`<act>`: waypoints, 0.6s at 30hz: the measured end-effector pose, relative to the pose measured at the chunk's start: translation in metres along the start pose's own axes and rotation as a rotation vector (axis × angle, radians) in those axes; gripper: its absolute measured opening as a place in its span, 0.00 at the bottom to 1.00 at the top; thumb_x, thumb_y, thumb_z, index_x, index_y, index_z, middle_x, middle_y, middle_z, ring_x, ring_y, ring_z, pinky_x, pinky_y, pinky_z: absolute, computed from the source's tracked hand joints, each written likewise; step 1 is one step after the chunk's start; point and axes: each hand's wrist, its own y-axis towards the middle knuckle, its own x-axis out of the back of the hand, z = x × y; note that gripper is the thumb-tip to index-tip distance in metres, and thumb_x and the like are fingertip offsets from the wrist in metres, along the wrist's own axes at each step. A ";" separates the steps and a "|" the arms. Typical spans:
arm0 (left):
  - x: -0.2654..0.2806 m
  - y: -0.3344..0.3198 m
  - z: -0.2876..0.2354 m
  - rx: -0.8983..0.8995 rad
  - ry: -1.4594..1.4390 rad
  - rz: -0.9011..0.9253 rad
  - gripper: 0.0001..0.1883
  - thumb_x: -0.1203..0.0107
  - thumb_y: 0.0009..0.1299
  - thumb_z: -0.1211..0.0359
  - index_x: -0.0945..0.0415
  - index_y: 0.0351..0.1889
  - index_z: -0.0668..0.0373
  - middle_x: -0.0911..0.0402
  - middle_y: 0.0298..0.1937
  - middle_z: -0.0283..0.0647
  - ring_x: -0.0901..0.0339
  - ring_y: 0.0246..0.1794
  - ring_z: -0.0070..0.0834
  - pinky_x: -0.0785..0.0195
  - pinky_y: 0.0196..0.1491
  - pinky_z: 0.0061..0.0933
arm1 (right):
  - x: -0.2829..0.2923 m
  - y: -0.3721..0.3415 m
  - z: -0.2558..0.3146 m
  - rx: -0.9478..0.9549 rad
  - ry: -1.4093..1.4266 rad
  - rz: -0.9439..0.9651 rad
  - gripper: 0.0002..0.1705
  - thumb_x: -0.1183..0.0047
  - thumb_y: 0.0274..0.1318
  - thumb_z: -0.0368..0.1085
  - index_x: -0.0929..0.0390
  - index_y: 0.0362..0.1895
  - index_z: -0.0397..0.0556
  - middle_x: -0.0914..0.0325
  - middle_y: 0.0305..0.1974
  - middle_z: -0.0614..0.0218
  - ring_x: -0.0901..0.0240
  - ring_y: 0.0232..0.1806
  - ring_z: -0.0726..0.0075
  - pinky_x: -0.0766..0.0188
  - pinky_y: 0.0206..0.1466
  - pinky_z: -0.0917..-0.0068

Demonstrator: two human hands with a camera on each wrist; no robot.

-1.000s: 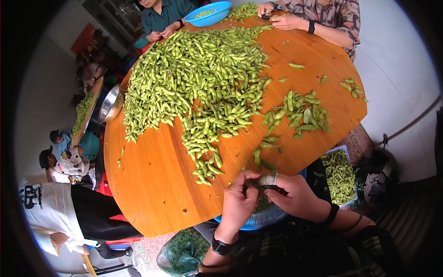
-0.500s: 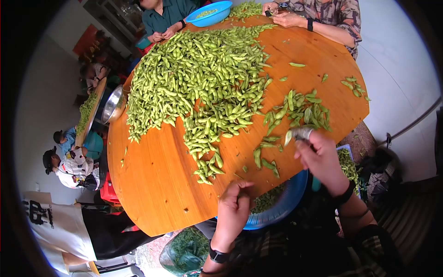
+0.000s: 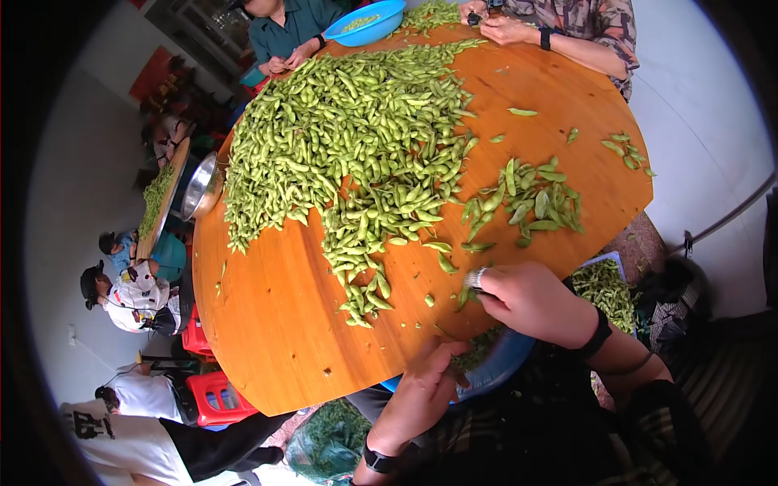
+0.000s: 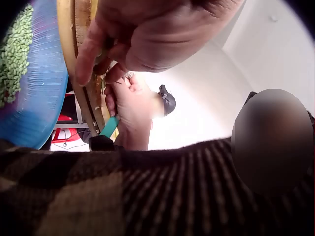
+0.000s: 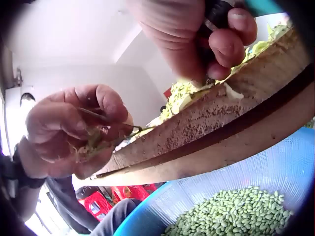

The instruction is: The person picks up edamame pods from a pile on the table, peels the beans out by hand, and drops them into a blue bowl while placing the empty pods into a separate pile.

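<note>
Left to right: metal bowl (image 3: 200,185) far left, just past the rim of the wooden table (image 3: 275,316); big pod heap (image 3: 340,146) filling the far middle, with a tail of pods (image 3: 361,287) running toward me. My left hand (image 3: 423,387) is low at the near edge, fingers curled in, pinching a thin stem (image 5: 101,116) with stringy scraps (image 5: 91,140) under it. Next rightward, a single pod (image 3: 463,296) on the table by the near edge; then the blue basin (image 5: 290,157) below that edge, shelled-looking beans (image 5: 241,211) in it. My right hand (image 3: 539,304) is over the near edge, fingers clamped round a dark item (image 5: 218,14), can't tell what exactly. Key relation, my call: pod lies just left of the right fingertips, long axis roughly near-to-far, slightly slanted, contact can't be told; right hand clearly nearer, left hand sits nearer to me and a bit left of it. Loose pods (image 3: 541,202) spread beyond the right hand, farther off on the right
</note>
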 end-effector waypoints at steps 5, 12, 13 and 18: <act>-0.005 0.003 -0.004 0.165 -0.041 0.195 0.23 0.57 0.62 0.85 0.32 0.57 0.64 0.30 0.45 0.44 0.20 0.35 0.34 0.26 0.36 0.31 | 0.007 0.003 -0.008 -0.026 -0.023 0.019 0.08 0.47 0.54 0.35 0.31 0.31 0.45 0.26 0.25 0.55 0.27 0.30 0.43 0.33 0.31 0.52; -0.017 0.005 0.011 -0.149 0.206 0.234 0.24 0.58 0.64 0.82 0.34 0.60 0.60 0.32 0.57 0.50 0.24 0.48 0.49 0.31 0.53 0.44 | -0.006 0.020 0.007 -0.001 -0.106 0.000 0.10 0.46 0.55 0.36 0.31 0.34 0.44 0.26 0.26 0.56 0.26 0.30 0.45 0.30 0.33 0.54; -0.020 0.006 0.012 -0.199 0.266 0.222 0.23 0.56 0.65 0.82 0.32 0.59 0.60 0.30 0.58 0.51 0.23 0.49 0.48 0.30 0.52 0.42 | -0.007 0.019 0.010 0.006 -0.116 0.009 0.10 0.46 0.55 0.36 0.32 0.34 0.44 0.26 0.26 0.56 0.25 0.31 0.46 0.30 0.33 0.54; -0.005 0.007 -0.002 0.102 0.423 0.252 0.17 0.50 0.66 0.80 0.26 0.53 0.61 0.23 0.50 0.50 0.21 0.49 0.45 0.28 0.49 0.39 | -0.005 0.007 0.008 -0.005 -0.164 0.056 0.07 0.47 0.56 0.34 0.31 0.34 0.46 0.26 0.26 0.56 0.25 0.29 0.46 0.30 0.31 0.54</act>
